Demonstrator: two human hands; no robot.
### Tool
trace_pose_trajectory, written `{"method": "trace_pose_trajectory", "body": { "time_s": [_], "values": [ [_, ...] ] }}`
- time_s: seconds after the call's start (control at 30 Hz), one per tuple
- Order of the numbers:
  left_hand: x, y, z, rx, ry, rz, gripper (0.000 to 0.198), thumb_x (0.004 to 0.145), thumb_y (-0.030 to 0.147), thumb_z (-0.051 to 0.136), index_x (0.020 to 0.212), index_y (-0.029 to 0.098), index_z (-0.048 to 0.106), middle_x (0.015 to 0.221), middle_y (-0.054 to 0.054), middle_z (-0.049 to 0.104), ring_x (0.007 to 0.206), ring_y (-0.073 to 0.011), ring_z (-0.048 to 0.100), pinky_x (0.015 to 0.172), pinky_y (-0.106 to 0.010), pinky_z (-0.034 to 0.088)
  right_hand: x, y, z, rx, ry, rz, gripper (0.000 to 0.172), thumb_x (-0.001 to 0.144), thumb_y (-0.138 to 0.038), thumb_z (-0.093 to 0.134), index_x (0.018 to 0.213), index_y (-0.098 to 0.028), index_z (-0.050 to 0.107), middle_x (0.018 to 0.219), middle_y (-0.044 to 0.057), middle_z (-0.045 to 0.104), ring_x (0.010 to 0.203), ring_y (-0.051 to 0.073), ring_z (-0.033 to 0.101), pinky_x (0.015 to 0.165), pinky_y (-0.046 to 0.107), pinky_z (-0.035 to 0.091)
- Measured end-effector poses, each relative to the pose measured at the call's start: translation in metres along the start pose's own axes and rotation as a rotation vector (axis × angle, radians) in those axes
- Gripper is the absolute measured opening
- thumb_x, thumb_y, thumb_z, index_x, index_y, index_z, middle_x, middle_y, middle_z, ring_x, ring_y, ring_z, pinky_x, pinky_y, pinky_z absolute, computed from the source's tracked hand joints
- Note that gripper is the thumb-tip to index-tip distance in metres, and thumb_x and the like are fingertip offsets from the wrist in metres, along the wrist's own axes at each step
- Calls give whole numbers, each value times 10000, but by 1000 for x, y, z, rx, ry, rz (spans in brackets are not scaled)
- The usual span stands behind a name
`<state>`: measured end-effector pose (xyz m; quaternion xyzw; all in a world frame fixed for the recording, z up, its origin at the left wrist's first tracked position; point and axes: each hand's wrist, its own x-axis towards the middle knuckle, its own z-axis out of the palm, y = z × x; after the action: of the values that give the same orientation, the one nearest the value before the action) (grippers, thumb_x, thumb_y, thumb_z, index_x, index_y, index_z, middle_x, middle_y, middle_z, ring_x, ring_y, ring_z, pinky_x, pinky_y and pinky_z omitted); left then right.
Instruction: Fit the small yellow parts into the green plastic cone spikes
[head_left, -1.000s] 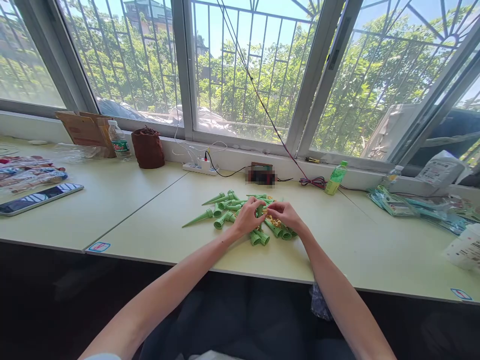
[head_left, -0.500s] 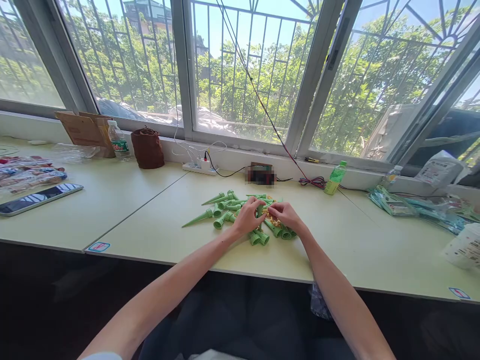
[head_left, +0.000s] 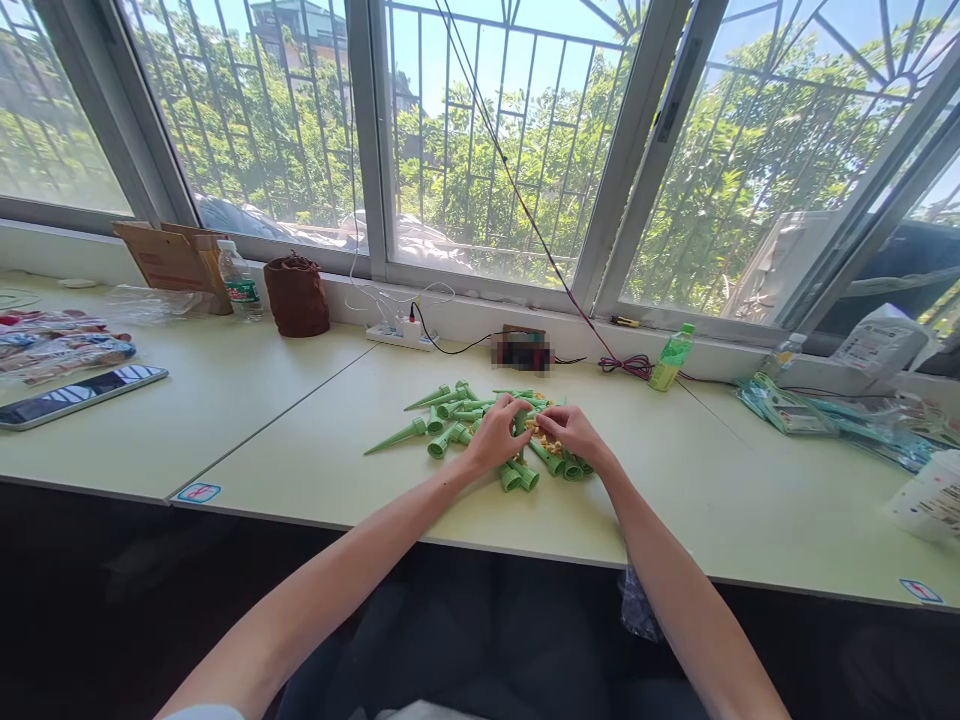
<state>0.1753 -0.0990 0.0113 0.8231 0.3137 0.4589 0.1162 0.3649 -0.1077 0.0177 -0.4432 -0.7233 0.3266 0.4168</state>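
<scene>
My left hand [head_left: 496, 436] is curled round a green plastic plant-watering spike [head_left: 520, 424], held roughly upright over the pile. Close beside it, my right hand [head_left: 573, 430] has thumb and forefinger pinched together near the spike's side; what is between them is too small to make out. Several more green cone-shaped spikes [head_left: 397, 436] lie spread on the table around both hands. Small yellow pieces [head_left: 553, 446] are heaped among them, partly covered by my right hand.
On the pale table [head_left: 300, 440] a phone [head_left: 82, 395] lies at the left. Along the window side stand a brown bag [head_left: 296, 296], a power strip [head_left: 401, 337] and a green bottle [head_left: 673, 358]. Plastic packets [head_left: 795, 405] and a white container [head_left: 930, 495] are at the right.
My hands keep almost the same pose at the spike. The whole view has shifted very slightly; nothing else visibly moves.
</scene>
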Motion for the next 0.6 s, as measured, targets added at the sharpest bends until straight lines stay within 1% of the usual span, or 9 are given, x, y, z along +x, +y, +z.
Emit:
{"method": "trace_pose_trajectory", "body": {
  "time_s": [0.1,0.23,0.33,0.43,0.53,0.6],
  "values": [
    [0,0,0,-3,0,-5,277,787,216,644,1060,195,604,951,-25,527,604,-83,480,640,-246,458,-1,-3,0,-31,4,5,461,827,-578,554,636,-164,618,515,-4,506,476,115,431,472,255,326],
    [0,1,-1,-15,0,-6,260,789,204,634,1048,197,609,936,-20,523,579,-75,463,631,-243,454,-3,-9,0,-36,-3,3,409,794,-553,608,732,-155,679,568,9,567,510,125,482,491,255,364],
    [0,2,-2,-22,2,-4,247,795,208,626,1041,200,612,924,-18,519,562,-70,445,623,-242,450,-3,-11,0,-27,-7,-1,400,760,-547,645,759,-150,694,606,20,605,527,128,505,502,255,385],
    [0,3,-2,-29,-1,-1,254,794,205,625,1048,200,608,931,-19,519,562,-68,444,624,-241,451,-3,-11,0,-23,-16,0,420,762,-566,635,708,-151,676,586,18,592,503,117,481,479,248,364],
    [0,3,-2,-30,-5,1,270,787,196,631,1055,197,600,945,-21,523,561,-67,446,631,-246,455,-3,-12,0,-37,-21,6,454,785,-584,605,617,-163,637,515,4,538,470,110,445,460,246,333],
    [0,3,-2,-32,-9,2,272,788,193,630,1058,194,596,960,-24,525,557,-65,445,632,-248,455,-4,-13,0,-42,-21,14,471,796,-588,591,592,-165,627,481,-4,508,456,109,435,459,249,329]
  ]
}}
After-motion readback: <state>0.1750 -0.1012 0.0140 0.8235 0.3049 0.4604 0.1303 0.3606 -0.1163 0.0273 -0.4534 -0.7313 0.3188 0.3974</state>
